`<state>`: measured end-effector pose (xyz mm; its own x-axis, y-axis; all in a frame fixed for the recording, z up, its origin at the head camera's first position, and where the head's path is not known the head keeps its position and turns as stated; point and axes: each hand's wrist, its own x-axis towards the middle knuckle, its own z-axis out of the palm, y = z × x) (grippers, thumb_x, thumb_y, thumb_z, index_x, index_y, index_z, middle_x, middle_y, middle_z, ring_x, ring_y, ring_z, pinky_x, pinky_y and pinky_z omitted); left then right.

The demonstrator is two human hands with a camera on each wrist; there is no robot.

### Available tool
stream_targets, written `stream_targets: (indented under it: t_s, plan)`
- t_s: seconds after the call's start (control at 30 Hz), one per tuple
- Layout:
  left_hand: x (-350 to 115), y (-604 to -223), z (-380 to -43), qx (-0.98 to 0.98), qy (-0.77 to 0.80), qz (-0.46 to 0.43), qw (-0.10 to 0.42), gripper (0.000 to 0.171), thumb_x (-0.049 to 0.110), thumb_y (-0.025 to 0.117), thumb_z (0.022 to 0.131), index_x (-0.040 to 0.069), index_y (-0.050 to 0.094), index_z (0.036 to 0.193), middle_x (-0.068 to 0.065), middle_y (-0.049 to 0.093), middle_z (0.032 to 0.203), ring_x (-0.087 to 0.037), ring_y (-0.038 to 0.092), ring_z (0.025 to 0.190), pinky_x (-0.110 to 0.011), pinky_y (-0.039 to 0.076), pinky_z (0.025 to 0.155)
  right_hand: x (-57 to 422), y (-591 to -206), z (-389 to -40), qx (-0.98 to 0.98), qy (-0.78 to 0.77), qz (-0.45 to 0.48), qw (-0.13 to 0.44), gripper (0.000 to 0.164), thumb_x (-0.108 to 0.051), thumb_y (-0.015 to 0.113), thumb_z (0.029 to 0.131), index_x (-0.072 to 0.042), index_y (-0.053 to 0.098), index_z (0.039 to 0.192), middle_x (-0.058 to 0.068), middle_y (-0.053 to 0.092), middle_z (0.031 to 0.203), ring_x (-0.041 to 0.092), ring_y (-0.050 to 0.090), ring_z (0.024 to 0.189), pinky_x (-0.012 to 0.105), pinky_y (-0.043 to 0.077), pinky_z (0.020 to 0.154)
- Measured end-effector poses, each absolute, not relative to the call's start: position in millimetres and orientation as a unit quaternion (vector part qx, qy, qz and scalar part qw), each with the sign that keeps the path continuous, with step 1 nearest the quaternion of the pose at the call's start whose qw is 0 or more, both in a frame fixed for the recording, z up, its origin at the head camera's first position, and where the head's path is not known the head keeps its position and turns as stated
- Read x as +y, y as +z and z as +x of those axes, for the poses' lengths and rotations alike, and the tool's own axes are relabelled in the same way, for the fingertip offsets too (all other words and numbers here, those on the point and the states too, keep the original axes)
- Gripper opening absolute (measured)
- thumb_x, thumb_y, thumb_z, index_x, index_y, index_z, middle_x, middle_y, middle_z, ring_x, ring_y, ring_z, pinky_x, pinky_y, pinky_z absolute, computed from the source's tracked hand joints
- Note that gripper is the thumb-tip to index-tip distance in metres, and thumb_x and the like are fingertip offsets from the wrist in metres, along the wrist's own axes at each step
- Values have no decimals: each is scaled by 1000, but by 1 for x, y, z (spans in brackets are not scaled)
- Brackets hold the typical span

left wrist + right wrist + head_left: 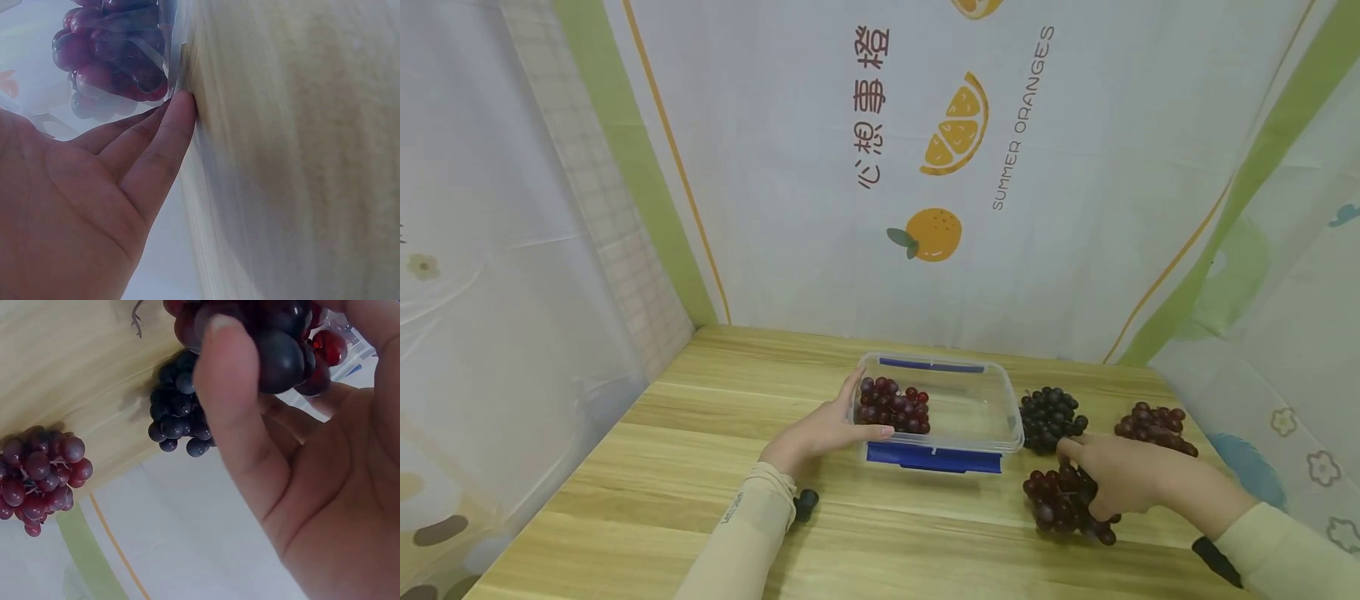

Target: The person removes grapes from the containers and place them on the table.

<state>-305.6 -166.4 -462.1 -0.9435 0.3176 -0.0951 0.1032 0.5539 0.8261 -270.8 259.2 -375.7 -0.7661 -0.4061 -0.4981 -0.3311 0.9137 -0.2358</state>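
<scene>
A clear plastic food box point(1013, 408) with blue clips stands without a lid in mid-table. Inside it, at the left end, lies a bunch of red grapes point(893, 410). My left hand point(823, 431) rests against the box's left end, thumb across the near rim and straight fingers along the wall; in the left wrist view its fingertips touch the wall low down, close to the tabletop. To the right of the box, my right hand point(1123, 473) grips another red grape bunch point(1060, 500) from above, thumb and fingers round it, partly covering it.
A bunch of black grapes point(1049, 418) sits right beside the box's right end. Farther right, near the table's edge, lies a third red bunch point(1153, 427). Patterned white cloth point(790, 208) hangs behind and at both sides of the wooden table point(700, 467).
</scene>
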Motion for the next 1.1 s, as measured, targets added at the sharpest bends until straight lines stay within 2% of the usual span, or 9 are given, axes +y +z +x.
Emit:
stream_targets:
  t_s: [0.13, 0.17, 0.2, 0.27, 0.47, 0.7, 0.9, 1.0, 1.1]
  plan:
    - [-167, -462, -306, 873, 457, 122, 118, 128, 68, 80, 84, 46, -12, 168, -20, 16, 179, -51, 29, 159, -74, 28, 125, 260, -378, -268, 934, -82, -179, 297, 89, 2, 81, 82, -16, 42, 160, 32, 47, 155, 19, 56, 48, 33, 44, 48]
    - [-167, -462, -305, 873, 457, 123, 118, 128, 68, 80, 84, 46, -12, 169, -20, 15, 179, -51, 29, 159, -74, 28, 125, 260, -378, -267, 933, -80, -175, 303, 95, 3, 81, 81, -17, 38, 163, 35, 41, 159, 20, 56, 47, 33, 44, 47]
    - [-167, -462, -305, 872, 458, 124, 119, 128, 68, 80, 84, 45, -12, 169, -20, 15, 179, -51, 28, 160, -74, 28, 125, 260, -379, -267, 933, -77, -173, 307, 100, 3, 82, 80, -19, 36, 165, 34, 29, 167, 20, 57, 47, 33, 46, 47]
    - [-167, -462, -305, 871, 459, 125, 120, 128, 68, 80, 84, 44, -13, 169, -21, 15, 179, -50, 28, 160, -73, 28, 126, 259, -382, -266, 931, -71, -167, 315, 106, 4, 83, 77, -22, 33, 166, 35, 24, 169, 20, 57, 47, 33, 47, 46]
    - [-166, -461, -304, 871, 459, 126, 118, 127, 68, 79, 85, 44, -13, 169, -18, 15, 179, -49, 27, 161, -73, 28, 126, 255, -390, -263, 931, -69, -165, 319, 107, -2, 89, 73, -26, 39, 164, 30, 35, 165, 23, 61, 55, 36, 52, 44]
    - [-166, -460, -303, 874, 457, 123, 113, 126, 69, 79, 84, 47, -12, 168, -17, 17, 179, -50, 32, 158, -73, 30, 125, 253, -397, -258, 934, -48, -176, 307, 102, -29, 98, 74, -25, 44, 161, 28, 46, 157, 28, 68, 89, 47, 60, 50]
    - [-167, -460, -303, 874, 457, 123, 116, 126, 70, 79, 84, 47, -12, 168, -17, 16, 179, -50, 31, 159, -74, 30, 125, 251, -398, -258, 932, -40, -164, 321, 106, -49, 94, 78, -26, 38, 165, 29, 41, 163, 26, 69, 78, 51, 61, 56]
    - [-167, -461, -303, 874, 456, 122, 116, 126, 70, 79, 84, 47, -12, 168, -18, 16, 179, -50, 30, 159, -74, 30, 124, 250, -399, -259, 934, -32, -179, 308, 104, -58, 89, 80, -21, 41, 164, 28, 48, 159, 36, 72, 97, 60, 62, 74]
    - [-167, -461, -303, 874, 457, 122, 115, 126, 70, 79, 84, 47, -12, 168, -18, 17, 179, -50, 31, 159, -74, 30, 124, 248, -401, -260, 937, -24, -196, 289, 103, -62, 87, 80, -15, 45, 161, 28, 54, 154, 47, 67, 121, 70, 55, 96]
